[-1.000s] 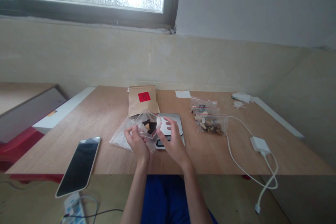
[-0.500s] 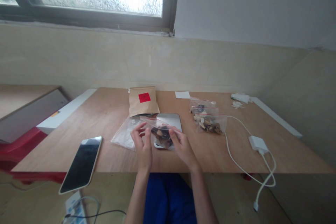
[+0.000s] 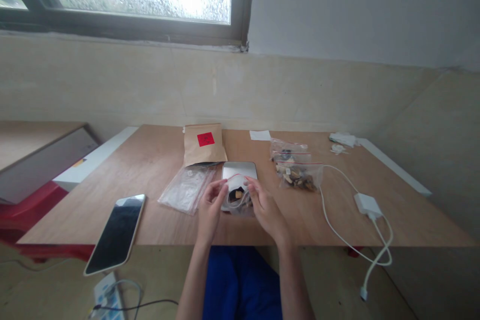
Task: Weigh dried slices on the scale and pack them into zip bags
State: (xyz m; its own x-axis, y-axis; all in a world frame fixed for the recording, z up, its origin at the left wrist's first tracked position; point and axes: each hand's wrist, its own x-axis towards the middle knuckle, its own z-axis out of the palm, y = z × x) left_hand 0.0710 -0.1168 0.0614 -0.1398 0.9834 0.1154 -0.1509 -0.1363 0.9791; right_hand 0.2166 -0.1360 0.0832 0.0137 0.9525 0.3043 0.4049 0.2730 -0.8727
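Between my two hands is a clear zip bag (image 3: 237,202) with dark and pale dried pieces in it. My left hand (image 3: 212,206) pinches the bag's top edge at its left side. At the right side of the same edge, my right hand (image 3: 263,204) pinches it too. The red-lined mouth of the bag bows upward between the fingers. Behind and under the bag lies a flat silver scale (image 3: 240,169), partly hidden by it. Several flat clear bags (image 3: 183,190) lie to the left of my left hand.
A brown paper pouch (image 3: 202,150) with a red label stands behind the flat bags. Filled zip bags (image 3: 300,177) lie at right, near a white charger (image 3: 368,205) with cable. A phone (image 3: 116,235) overhangs the front left edge of the table (image 3: 165,232).
My left hand has moved from open beside the bag to gripping its top edge. The bag's mouth has drawn in and bowed up between both hands.
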